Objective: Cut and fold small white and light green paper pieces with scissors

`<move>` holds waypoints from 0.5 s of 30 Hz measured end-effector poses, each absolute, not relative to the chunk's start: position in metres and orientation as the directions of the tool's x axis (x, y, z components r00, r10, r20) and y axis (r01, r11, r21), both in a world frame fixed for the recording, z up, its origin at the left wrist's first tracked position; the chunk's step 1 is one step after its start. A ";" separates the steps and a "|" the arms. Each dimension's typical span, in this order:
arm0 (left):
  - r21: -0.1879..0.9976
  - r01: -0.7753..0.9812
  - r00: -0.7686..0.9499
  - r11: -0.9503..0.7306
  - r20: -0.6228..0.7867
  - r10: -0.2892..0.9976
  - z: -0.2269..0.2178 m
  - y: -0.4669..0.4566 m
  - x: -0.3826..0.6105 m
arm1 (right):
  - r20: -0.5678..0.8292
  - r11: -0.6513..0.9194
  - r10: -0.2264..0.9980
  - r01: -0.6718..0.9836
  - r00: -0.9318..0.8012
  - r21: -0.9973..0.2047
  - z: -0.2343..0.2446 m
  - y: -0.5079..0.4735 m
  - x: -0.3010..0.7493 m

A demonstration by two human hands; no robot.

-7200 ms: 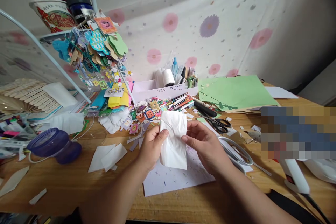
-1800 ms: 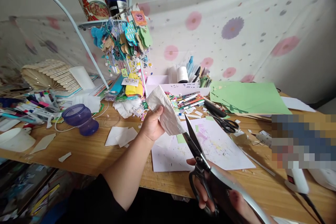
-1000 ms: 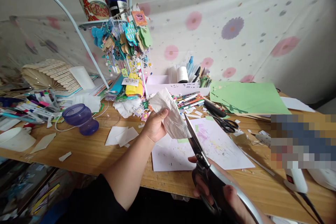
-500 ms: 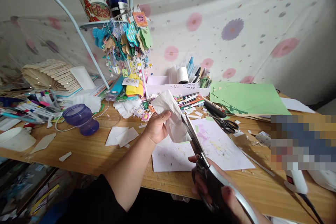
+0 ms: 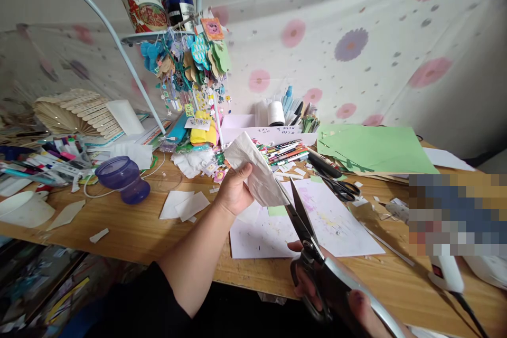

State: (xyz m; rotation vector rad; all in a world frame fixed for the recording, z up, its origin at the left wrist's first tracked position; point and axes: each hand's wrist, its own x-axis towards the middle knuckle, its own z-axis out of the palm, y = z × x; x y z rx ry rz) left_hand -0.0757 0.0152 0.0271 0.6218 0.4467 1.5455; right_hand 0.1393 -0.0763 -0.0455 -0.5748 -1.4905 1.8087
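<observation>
My left hand [image 5: 236, 190] pinches a folded sheet of thin white paper [image 5: 259, 177], thumb on top, and holds it up above the table. Large scissors [image 5: 303, 224] with black and silver handles are in my right hand [image 5: 312, 280], fingers through the loops. Their blades stand apart, with the tips beside the lower right edge of the folded paper; I cannot tell whether they touch it. Beneath both hands lies a white sheet [image 5: 336, 227] marked with pink and yellow smudges, and on it a small green piece of paper [image 5: 277, 211].
Black-handled scissors [image 5: 344, 187], colored pencils [image 5: 287, 151] and green paper sheets [image 5: 376, 148] lie farther back. A purple cup [image 5: 127, 179] and markers [image 5: 59, 161] are at left. A white hot glue gun [image 5: 447, 272] stands at right.
The scissor blades have opened wider and moved slightly down and right, away from the paper. The folded paper has shifted a little up and left with my left hand.
</observation>
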 end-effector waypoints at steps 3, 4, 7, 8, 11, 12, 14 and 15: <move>0.637 -0.767 -0.002 -0.080 0.121 0.993 0.028 0.013 -0.075 | 0.090 -0.091 0.763 -0.244 -0.640 -0.966 -0.043 -0.077 0.136; 0.644 -0.761 -0.002 -0.078 0.117 0.993 0.027 0.013 -0.075 | 0.080 -0.099 0.770 -0.243 -0.633 -0.965 -0.041 -0.077 0.135; 0.659 -0.752 0.032 -0.036 0.091 0.995 0.026 0.011 -0.072 | 0.060 -0.104 0.793 -0.233 -0.606 -0.967 -0.033 -0.077 0.132; 0.662 -0.749 0.050 -0.021 0.088 0.995 0.025 0.010 -0.071 | 0.058 -0.099 0.793 -0.222 -0.607 -0.970 -0.029 -0.077 0.131; 0.673 -0.740 0.094 -0.003 0.107 0.990 0.024 0.008 -0.066 | 0.079 -0.070 0.781 -0.212 -0.619 -0.975 -0.018 -0.075 0.128; 0.676 -0.737 0.100 -0.006 0.119 0.988 0.024 0.008 -0.065 | 0.086 -0.059 0.778 -0.208 -0.623 -0.976 -0.015 -0.074 0.128; 0.684 -0.730 0.111 -0.008 0.130 0.985 0.023 0.007 -0.063 | 0.096 -0.029 0.778 -0.188 -0.621 -0.982 -0.011 -0.073 0.127; 0.688 -0.726 0.115 -0.005 0.129 0.985 0.023 0.007 -0.063 | 0.099 -0.008 0.780 -0.167 -0.617 -0.986 -0.010 -0.072 0.126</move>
